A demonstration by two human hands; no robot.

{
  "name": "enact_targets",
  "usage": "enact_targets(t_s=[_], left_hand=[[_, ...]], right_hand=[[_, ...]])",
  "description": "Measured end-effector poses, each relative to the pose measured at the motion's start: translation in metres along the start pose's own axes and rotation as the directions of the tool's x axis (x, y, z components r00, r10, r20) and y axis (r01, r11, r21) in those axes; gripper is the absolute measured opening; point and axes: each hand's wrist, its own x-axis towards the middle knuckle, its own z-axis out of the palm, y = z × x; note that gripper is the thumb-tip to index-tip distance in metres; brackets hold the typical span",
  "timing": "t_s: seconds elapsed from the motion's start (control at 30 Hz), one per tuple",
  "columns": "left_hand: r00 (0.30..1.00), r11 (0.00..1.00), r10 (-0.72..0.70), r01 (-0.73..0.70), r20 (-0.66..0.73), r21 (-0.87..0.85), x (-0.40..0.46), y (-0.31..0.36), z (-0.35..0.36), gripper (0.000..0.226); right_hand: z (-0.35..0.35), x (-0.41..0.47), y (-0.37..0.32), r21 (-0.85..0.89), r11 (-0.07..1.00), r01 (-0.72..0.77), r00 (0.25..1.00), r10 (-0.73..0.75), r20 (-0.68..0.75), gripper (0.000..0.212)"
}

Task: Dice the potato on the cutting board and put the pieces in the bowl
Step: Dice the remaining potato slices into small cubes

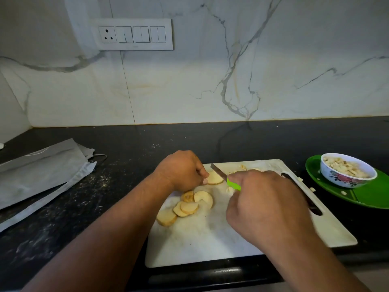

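The right hand (267,205) is covering most of the knife (224,177), so only a strip of bright green handle and the slim grey blade are showing; its fingers are curling round that handle. The blade is lying across a round, skin-edged potato slice (215,178) on the white plastic cutting board (200,245), whose far corner is hiding behind the hand. The left hand (181,170) is pinching the slice's left edge with curled fingertips (the fingertips themselves are hard to make out). More pale, overlapping potato slices (187,207) are lying nearer on the board. The floral bowl (347,170), holding small diced pieces, is sitting on a glossy green plate (370,197) to the right, cut off by the frame. Grey pouches (42,173) are lying on the speckled black counter (147,140).
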Motion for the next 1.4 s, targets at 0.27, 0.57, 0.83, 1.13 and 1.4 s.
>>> enact_targets(t_s=[0.27,0.57,0.83,1.13,1.4], left_hand=[[0.998,0.997,-0.039,0.036,-0.040,-0.068,0.003,-0.003,-0.001,0.008],[0.997,0.999,-0.033,0.031,-0.075,-0.035,0.001,-0.002,0.000,0.006],[0.997,0.997,-0.053,0.050,-0.063,-0.053,0.000,0.001,-0.002,0.006],[0.998,0.996,-0.055,0.052,-0.044,-0.067,0.000,0.000,-0.001,0.007],[0.997,0.990,-0.077,0.075,-0.019,-0.120,0.004,-0.005,-0.002,0.003]], right_hand=[[0.015,-0.013,0.000,0.015,0.999,0.038,0.999,-0.038,0.038,0.047],[-0.009,-0.024,0.004,-0.012,1.000,0.028,0.999,-0.028,0.016,0.047],[0.016,-0.016,-0.006,-0.017,0.998,0.055,0.995,-0.053,0.084,0.045],[-0.003,-0.021,-0.002,-0.018,1.000,0.013,0.999,-0.012,0.033,0.045],[0.019,-0.003,-0.016,0.045,0.999,0.006,0.998,-0.009,0.058,0.040]])
